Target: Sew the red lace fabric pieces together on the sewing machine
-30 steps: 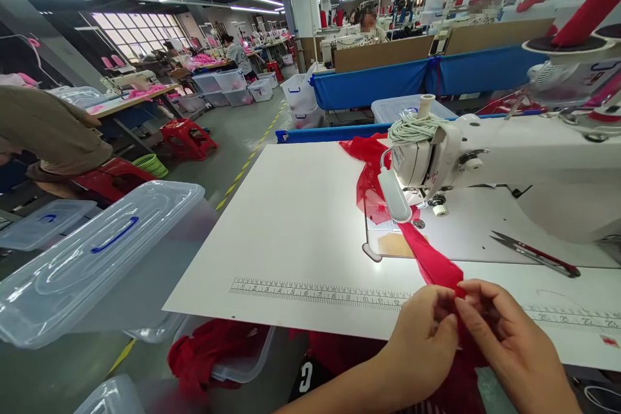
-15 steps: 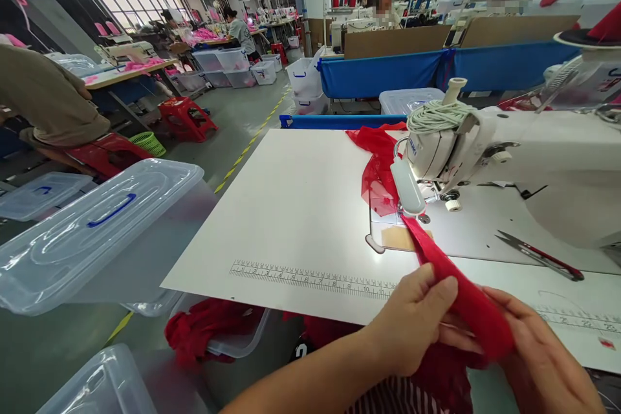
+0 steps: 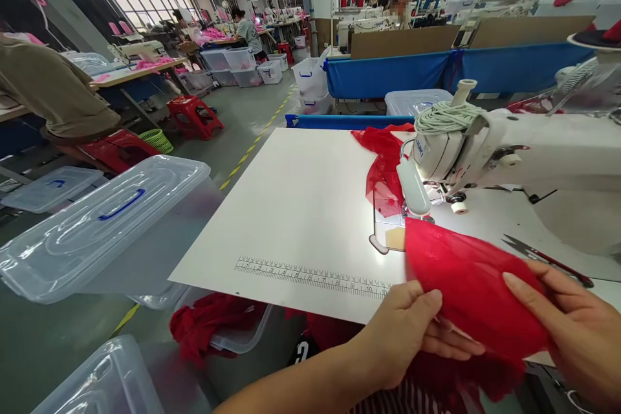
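Sheer red fabric (image 3: 470,284) spreads between my two hands at the front edge of the white sewing table (image 3: 291,207). My left hand (image 3: 412,330) pinches its near left edge between thumb and fingers. My right hand (image 3: 567,317) grips the right side, thumb on top. The fabric's far end reaches the needle area of the white sewing machine (image 3: 441,155), and more red cloth (image 3: 385,165) lies behind the presser foot, which is hidden. Lower folds hang toward my lap. Thread snips (image 3: 548,259) lie right of the fabric, partly covered by it.
A lidded clear plastic box (image 3: 116,220) stands left of the table. Below the table edge, an open bin (image 3: 247,336) holds red cloth. A seated person (image 3: 58,84) is at far left beside red stools (image 3: 194,116). A ruler scale (image 3: 310,278) marks the tabletop's front.
The red fabric went from a narrow folded strip to a wide spread panel. My right hand moved right and up, pulling it open, while my left hand kept its pinch. The view shifted slightly.
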The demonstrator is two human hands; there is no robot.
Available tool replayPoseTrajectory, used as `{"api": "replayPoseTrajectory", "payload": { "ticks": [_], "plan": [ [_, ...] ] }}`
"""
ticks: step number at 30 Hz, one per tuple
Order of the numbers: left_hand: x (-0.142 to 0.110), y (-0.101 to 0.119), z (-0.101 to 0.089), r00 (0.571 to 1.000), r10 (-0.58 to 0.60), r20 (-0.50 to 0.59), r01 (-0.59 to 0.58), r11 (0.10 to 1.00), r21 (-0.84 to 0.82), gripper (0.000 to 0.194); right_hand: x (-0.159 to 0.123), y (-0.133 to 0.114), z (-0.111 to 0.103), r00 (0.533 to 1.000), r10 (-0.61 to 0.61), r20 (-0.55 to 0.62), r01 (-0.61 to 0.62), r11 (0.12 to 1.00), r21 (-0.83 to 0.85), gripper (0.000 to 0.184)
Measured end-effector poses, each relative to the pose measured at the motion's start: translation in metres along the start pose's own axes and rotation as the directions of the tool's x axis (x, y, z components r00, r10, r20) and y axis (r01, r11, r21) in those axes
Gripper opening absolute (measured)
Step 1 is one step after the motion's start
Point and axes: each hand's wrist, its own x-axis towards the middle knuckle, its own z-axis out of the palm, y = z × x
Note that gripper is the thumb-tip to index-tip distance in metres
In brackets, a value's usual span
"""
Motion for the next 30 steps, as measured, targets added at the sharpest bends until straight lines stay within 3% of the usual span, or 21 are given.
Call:
{"api": "replayPoseTrajectory", "payload": {
  "ticks": [2, 5, 7, 8, 9, 10, 11, 12, 13, 14, 15, 18, 22, 28, 30],
  "plan": [
    [-0.003, -0.001, -0.005, 0.995, -0.077, -0.058, 0.080, 0.995, 0.055, 0.023, -0.004, 0.014, -0.002, 0.997, 0.050, 0.066, -0.041, 0.990, -0.132, 0.039],
    [-0.015, 0.007, -0.013, 0.976, -0.211, -0.055, 0.218, 0.941, 0.260, 0.034, -0.013, 0.027, 0.000, 0.990, -0.011, 0.140, 0.051, 0.957, -0.285, 0.041],
    [-0.025, 0.024, -0.016, 0.951, -0.306, 0.050, 0.229, 0.801, 0.553, 0.047, -0.017, 0.027, 0.003, 0.988, -0.047, 0.147, 0.091, 0.946, -0.312, 0.041],
    [-0.028, 0.034, -0.016, 0.941, -0.319, 0.114, 0.156, 0.705, 0.692, 0.048, -0.018, 0.025, 0.005, 0.986, -0.055, 0.156, 0.102, 0.945, -0.310, 0.041],
    [-0.028, 0.045, -0.016, 0.956, -0.245, 0.164, 0.029, 0.632, 0.774, 0.046, -0.017, 0.022, 0.006, 0.984, -0.059, 0.166, 0.108, 0.945, -0.308, 0.041],
    [-0.024, 0.054, -0.014, 0.978, -0.080, 0.191, -0.109, 0.586, 0.803, 0.041, -0.016, 0.019, 0.009, 0.984, -0.061, 0.164, 0.110, 0.945, -0.308, 0.041],
    [-0.016, 0.062, -0.012, 0.971, 0.119, 0.207, -0.238, 0.538, 0.808, 0.033, -0.013, 0.015, 0.011, 0.987, -0.062, 0.148, 0.106, 0.944, -0.311, 0.041],
    [-0.004, 0.067, -0.009, 0.931, 0.292, 0.217, -0.339, 0.480, 0.809, 0.025, -0.010, 0.012, 0.014, 0.991, -0.063, 0.119, 0.097, 0.944, -0.315, 0.040],
    [0.010, 0.070, -0.007, 0.917, 0.341, 0.207, -0.366, 0.512, 0.777, 0.022, -0.007, 0.009, 0.017, 0.995, -0.067, 0.072, 0.086, 0.944, -0.319, 0.040],
    [0.024, 0.071, -0.006, 0.941, 0.306, 0.147, -0.313, 0.613, 0.726, 0.022, -0.004, 0.006, 0.020, 0.997, -0.070, 0.031, 0.077, 0.944, -0.322, 0.040],
    [0.038, 0.069, -0.006, 0.956, 0.272, 0.112, -0.270, 0.656, 0.705, 0.023, -0.002, 0.004, 0.024, 0.997, -0.082, -0.001, 0.077, 0.943, -0.322, 0.039],
    [0.066, 0.058, -0.010, 0.972, 0.216, 0.093, -0.221, 0.700, 0.679, 0.028, -0.005, 0.000, 0.033, 0.981, -0.184, -0.054, 0.158, 0.934, -0.321, 0.034],
    [0.067, 0.049, -0.021, 0.950, 0.297, 0.098, -0.277, 0.654, 0.704, 0.039, -0.018, -0.004, 0.041, 0.955, -0.294, 0.023, 0.288, 0.911, -0.294, 0.029],
    [0.060, 0.055, -0.023, 0.959, 0.257, 0.120, -0.265, 0.662, 0.701, 0.039, -0.007, -0.013, 0.039, 0.994, -0.104, 0.039, 0.109, 0.981, -0.163, 0.038],
    [0.060, 0.058, -0.022, 0.964, 0.227, 0.138, -0.258, 0.669, 0.697, 0.036, 0.001, -0.013, 0.040, 0.994, -0.101, 0.031, 0.105, 0.979, -0.176, 0.037]
  ]
}}
